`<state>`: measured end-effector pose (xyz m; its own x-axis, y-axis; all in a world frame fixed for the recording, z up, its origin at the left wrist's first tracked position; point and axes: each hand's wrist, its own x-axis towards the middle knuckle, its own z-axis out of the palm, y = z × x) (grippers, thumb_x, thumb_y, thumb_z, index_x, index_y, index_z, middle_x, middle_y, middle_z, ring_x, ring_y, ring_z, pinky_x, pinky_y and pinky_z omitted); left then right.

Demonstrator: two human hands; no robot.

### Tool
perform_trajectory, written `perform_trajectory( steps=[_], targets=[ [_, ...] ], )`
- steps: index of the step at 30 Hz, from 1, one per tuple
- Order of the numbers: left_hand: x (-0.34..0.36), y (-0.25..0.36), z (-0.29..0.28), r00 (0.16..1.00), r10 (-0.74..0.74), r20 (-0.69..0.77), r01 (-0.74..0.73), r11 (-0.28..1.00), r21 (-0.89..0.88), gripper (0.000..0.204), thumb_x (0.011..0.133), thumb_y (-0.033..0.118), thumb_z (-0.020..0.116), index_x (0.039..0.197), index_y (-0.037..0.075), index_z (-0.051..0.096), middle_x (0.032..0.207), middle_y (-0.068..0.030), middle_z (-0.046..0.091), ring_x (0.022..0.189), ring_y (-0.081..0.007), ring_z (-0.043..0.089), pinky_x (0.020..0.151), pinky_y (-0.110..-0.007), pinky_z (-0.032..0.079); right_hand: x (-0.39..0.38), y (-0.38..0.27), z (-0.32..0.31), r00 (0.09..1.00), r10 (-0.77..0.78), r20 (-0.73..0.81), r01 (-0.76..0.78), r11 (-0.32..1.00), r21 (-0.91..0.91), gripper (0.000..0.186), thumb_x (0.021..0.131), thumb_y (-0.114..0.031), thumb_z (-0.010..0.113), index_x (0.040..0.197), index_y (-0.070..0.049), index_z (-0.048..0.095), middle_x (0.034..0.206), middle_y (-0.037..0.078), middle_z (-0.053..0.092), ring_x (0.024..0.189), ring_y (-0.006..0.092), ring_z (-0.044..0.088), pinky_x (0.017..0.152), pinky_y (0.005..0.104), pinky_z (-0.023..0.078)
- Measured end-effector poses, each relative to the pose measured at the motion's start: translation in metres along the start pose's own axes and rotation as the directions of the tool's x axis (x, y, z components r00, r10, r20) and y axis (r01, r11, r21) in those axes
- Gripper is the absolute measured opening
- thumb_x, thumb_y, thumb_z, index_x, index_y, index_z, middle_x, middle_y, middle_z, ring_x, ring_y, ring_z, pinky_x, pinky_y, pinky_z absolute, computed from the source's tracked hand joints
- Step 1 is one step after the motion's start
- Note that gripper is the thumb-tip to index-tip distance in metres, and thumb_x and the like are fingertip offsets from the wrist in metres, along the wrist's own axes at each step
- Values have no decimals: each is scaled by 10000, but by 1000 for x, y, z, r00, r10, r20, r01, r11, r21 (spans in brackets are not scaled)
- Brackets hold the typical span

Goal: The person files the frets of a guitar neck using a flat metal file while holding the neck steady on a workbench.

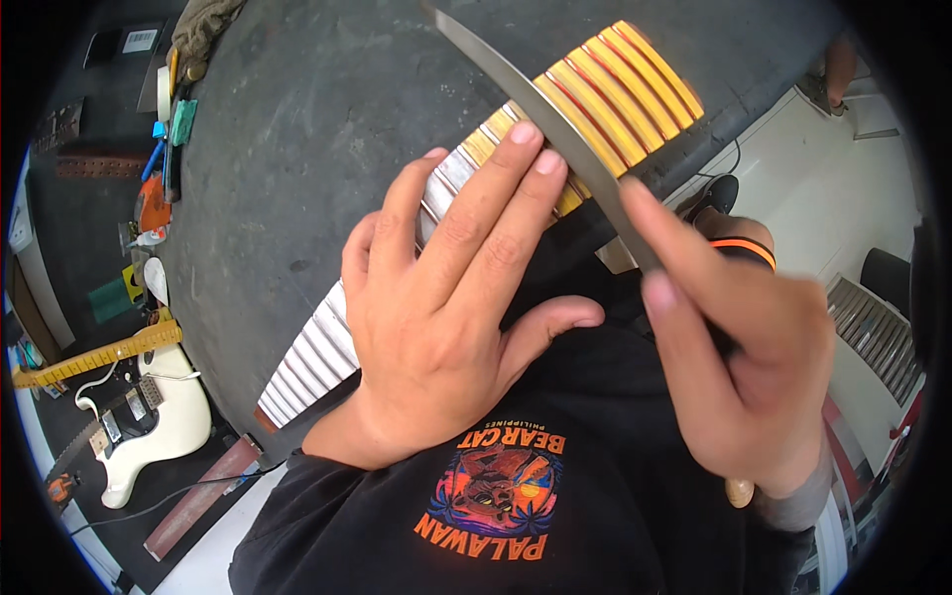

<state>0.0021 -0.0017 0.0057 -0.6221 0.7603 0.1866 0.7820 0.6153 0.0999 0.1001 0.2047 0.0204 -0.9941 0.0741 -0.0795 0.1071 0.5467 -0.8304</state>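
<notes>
A fretted guitar neck [317,342] lies aslant across the dark bench, from lower left to upper right. Shiny strips, silver at the narrow end and gold at the wide end, cover the spaces between its frets. My left hand [436,307] rests flat on the neck's middle, fingers stretched and thumb held out; it hides part of the strips. Beside its fingertips, a long flat grey file [540,104] lies across the gold part. My right hand [739,337] grips the file toward its lower end, the index finger stretched along it. A rounded wooden end [739,493] shows below that hand.
A white electric guitar [164,421] lies at the left, near a reddish-brown flat bar [203,501]. Tape, pens and small tools line the bench's left side. A white chair [858,337] with dark slats stands at the right, past the bench edge.
</notes>
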Motion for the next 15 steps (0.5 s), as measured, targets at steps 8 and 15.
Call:
perform_trajectory(
  steps=[8,15],
  targets=[
    [1,0,-2,999,-14,37,15,1000,-24,871,825,675,685,1400,24,629,1421,-129,647,1239,-387,602,1030,-434,440,-75,7,-21,996,-85,-30,88,993,78,532,793,44,653,1324,42,681,589,68,555,453,168,532,512,259,389],
    [2,3,-1,1000,-18,10,18,1000,-11,877,809,657,713,1401,17,626,1425,-142,642,1243,-390,599,1039,-437,439,1,3,-3,994,-109,-19,109,994,-5,491,874,77,632,1357,-3,674,586,66,545,467,158,535,516,267,414]
  ],
)
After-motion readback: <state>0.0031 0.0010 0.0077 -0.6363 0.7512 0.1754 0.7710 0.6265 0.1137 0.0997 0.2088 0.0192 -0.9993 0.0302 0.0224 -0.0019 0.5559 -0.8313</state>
